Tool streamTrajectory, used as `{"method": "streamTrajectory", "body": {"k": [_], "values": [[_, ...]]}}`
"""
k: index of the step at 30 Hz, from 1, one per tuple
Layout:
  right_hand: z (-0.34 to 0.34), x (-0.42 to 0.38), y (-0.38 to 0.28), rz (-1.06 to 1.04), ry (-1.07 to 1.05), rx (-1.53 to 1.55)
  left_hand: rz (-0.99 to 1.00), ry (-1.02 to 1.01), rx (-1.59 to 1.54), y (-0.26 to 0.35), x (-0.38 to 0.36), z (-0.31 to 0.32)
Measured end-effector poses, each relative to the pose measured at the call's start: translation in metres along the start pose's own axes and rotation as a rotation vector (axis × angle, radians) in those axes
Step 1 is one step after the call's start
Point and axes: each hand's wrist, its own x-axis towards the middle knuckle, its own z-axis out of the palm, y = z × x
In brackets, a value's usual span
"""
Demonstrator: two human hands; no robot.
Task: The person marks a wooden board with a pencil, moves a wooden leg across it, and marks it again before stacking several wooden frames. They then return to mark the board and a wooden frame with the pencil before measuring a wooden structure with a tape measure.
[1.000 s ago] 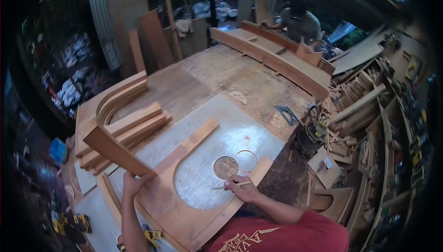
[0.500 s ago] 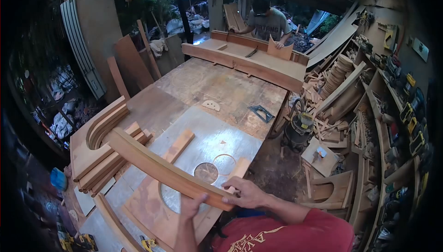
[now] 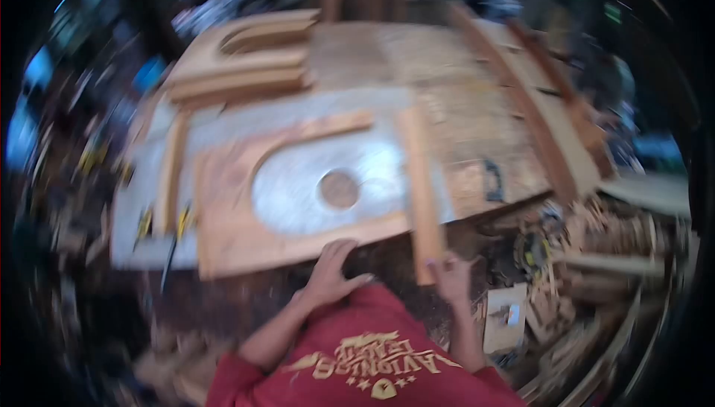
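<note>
gripping wooden strip (image 3: 421, 191): right fingers (image 3: 450, 264); left fingers (image 3: 337, 249) spread near cutout panel (image 3: 223, 213)

A blue container (image 3: 150, 74), blurred, stands beside the left end of the worktable (image 3: 348, 57). A dark tool (image 3: 495, 177) lies near its right-hand edge; wood offcuts (image 3: 603, 237) are heaped beyond, near a pale board (image 3: 497, 338).

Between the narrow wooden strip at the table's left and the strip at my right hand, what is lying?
In the head view: a blurred yellow tool, then the U-cut board on the pale sheet.
</note>
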Motion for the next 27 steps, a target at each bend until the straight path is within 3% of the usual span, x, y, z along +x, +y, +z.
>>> {"method": "streamTrajectory", "body": {"k": [1, 4, 9, 13, 17, 18, 21, 22, 23, 24, 26, 27], "values": [[-0.007, 0.011, 0.033, -0.068, 0.075, -0.074, -0.024, 0.037, 0.019, 0.0, -0.009, 0.007], [-0.026, 0.044, 0.063, -0.003, 0.148, -0.123, -0.093, 0.21, 0.205, -0.003, -0.039, 0.028], [-0.032, 0.084, 0.056, -0.001, 0.199, -0.54, -0.269, 0.381, 0.398, 0.002, -0.074, 0.04], [-0.022, 0.116, 0.067, -0.084, 0.262, -0.604, -0.352, 0.408, 0.543, 0.003, -0.078, 0.031], [-0.022, 0.126, 0.051, 0.104, 0.261, -0.616, -0.382, 0.448, 0.596, -0.007, -0.077, 0.0], [-0.023, 0.122, 0.048, 0.076, 0.273, -0.651, -0.282, 0.571, 0.645, -0.028, -0.086, -0.009], [-0.028, 0.103, 0.038, 0.109, 0.32, -0.553, -0.417, 0.952, 0.308, -0.12, -0.125, -0.043], [-0.032, 0.09, 0.037, 0.073, 0.341, -0.553, -0.471, 0.976, 0.473, -0.138, -0.142, -0.062], [-0.027, 0.079, 0.036, 0.02, 0.339, -0.548, -0.695, 0.808, 0.448, -0.042, -0.112, -0.101], [-0.021, 0.069, 0.033, -0.008, 0.309, -0.552, -0.425, 1.043, 0.646, -0.056, -0.114, -0.107], [0.001, 0.047, 0.021, -0.076, 0.209, -0.562, -0.598, 0.992, 0.659, -0.095, -0.137, -0.13], [0.014, 0.035, 0.01, -0.134, 0.159, -0.579, -0.576, 1.01, 0.694, -0.115, -0.142, -0.138]]}}
